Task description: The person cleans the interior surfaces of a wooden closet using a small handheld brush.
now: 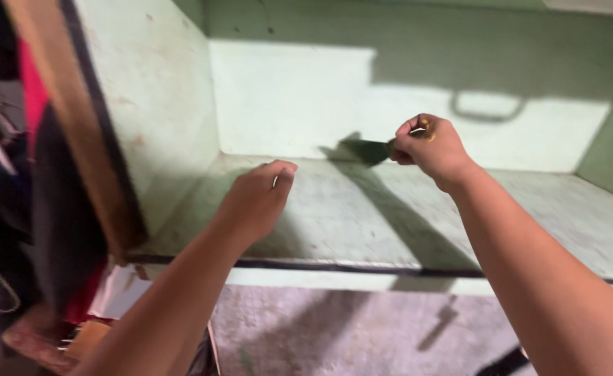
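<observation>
Right hand fingers clamp scraper, blade lying leftward above green shelf; left hand nearer shelf, loosely curled, empty.

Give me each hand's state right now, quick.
Left hand: fingers curled loosely, holding nothing visible, over the green shelf.
Right hand: closed on a scraper by its handle.

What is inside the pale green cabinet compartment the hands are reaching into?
The green cabinet holds only the two hands over its worn shelf. The right hand grips a dark flat blade; the left hand hovers. A handle sits on the back panel. The arms hide parts of the shelf.
</observation>
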